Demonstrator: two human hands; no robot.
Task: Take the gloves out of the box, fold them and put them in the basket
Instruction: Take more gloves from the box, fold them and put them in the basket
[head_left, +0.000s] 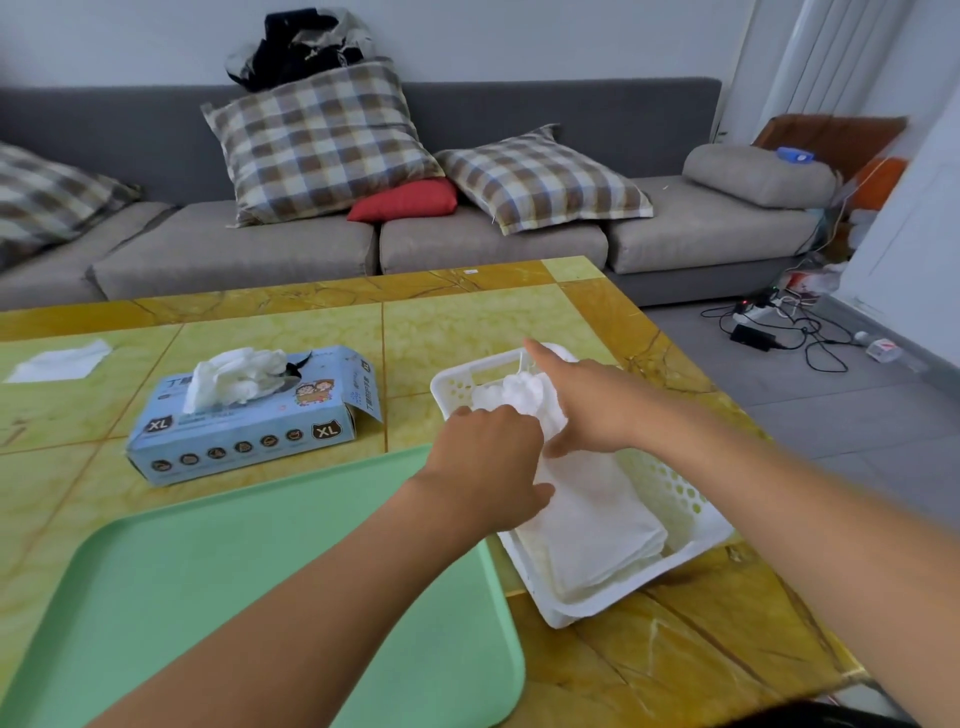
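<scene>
Head view, from the near edge outward: one green tray (218, 587) lies at the front of the tiled table (691, 654), its near and left edges cut off by the frame. Two bare forearms reach over it to one white basket (691, 525) standing just right of the tray. Inside the basket lies a stack of folded white gloves (597, 525); the layers blur together, so their number cannot be counted. The left hand (493, 467) has its fingers curled down onto the far end of the stack and seems to grip a crumpled white glove (530, 397); the fingertips are hidden behind the knuckles. The right hand (597, 400) rests on the same crumpled glove with its thumb pressed low and its forefinger stretched out straight toward the basket's far rim; its other fingers are hidden, so whether it pinches the glove cannot be told. Further left, well apart from the basket, one blue box (249, 421) marked XL lies flat with a tuft of white gloves (234, 376) sticking out of its top slot. One flat white sheet (62, 358) lies near the table's far left edge. Beyond the table stands one grey sofa (467, 244) with three checked cushions (317, 140) in view, the leftmost cut off, and one red cushion (405, 200) half buried between two of them. Tangled cables (779, 327) lie on the floor at right.
</scene>
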